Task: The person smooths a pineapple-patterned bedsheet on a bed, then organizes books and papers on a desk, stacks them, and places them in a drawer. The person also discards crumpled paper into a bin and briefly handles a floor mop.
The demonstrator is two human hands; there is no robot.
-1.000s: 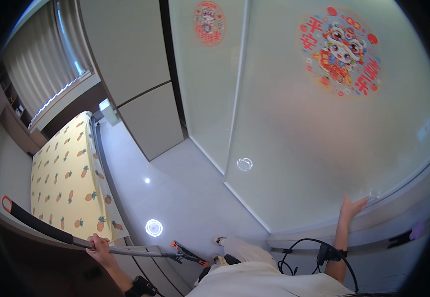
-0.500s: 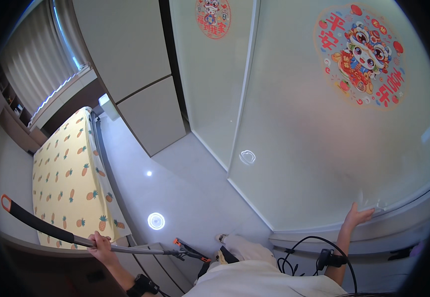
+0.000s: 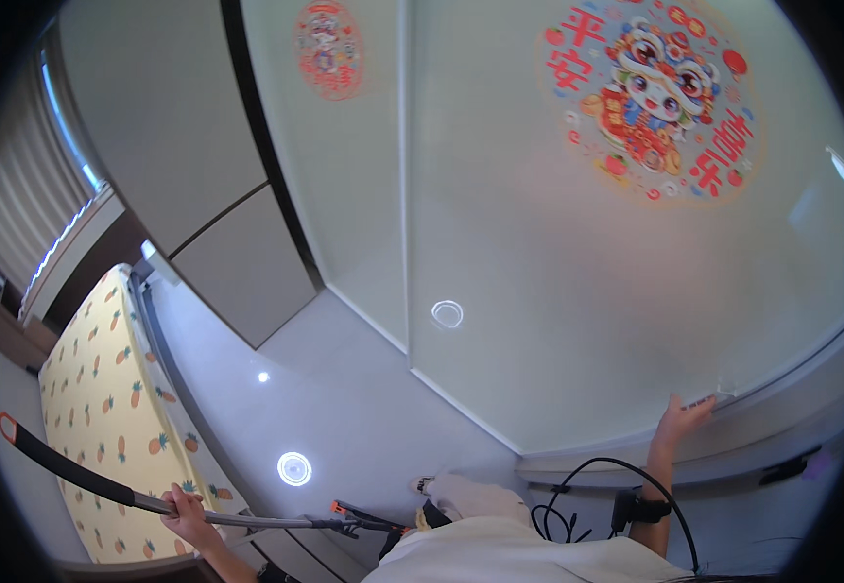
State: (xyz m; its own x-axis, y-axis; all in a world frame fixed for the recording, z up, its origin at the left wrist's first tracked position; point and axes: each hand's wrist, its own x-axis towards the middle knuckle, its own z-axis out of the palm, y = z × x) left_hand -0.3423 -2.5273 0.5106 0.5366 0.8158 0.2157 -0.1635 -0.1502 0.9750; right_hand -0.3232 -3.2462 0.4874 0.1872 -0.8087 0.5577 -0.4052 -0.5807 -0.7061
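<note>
My left hand (image 3: pixel 189 517) is closed round the grey pole of a long-handled mop (image 3: pixel 247 522). The mop lies slantwise across my front; its black grip ends in an orange loop at the far left. Its black and orange head is close to my legs and partly hidden by my body. On the right, my right hand (image 3: pixel 684 420) reaches to the lower edge of a large frosted glass door (image 3: pixel 558 321). Its thumb stands apart from the stretched fingers, whose tips are at the glass beside a small pale shape (image 3: pixel 725 389) that I cannot make out.
A bed (image 3: pixel 106 418) with a yellow pineapple-print cover stands at the left. Beyond it are a curtain (image 3: pixel 23 185) and a tall grey cabinet (image 3: pixel 164 126). The pale floor (image 3: pixel 344 389) reflects ceiling lights. A black cable (image 3: pixel 626 464) loops near my right forearm.
The whole view has swung to the right, so the bed, cabinet and door sit further left. My left hand still holds the mop. My right hand stays at the door's edge.
</note>
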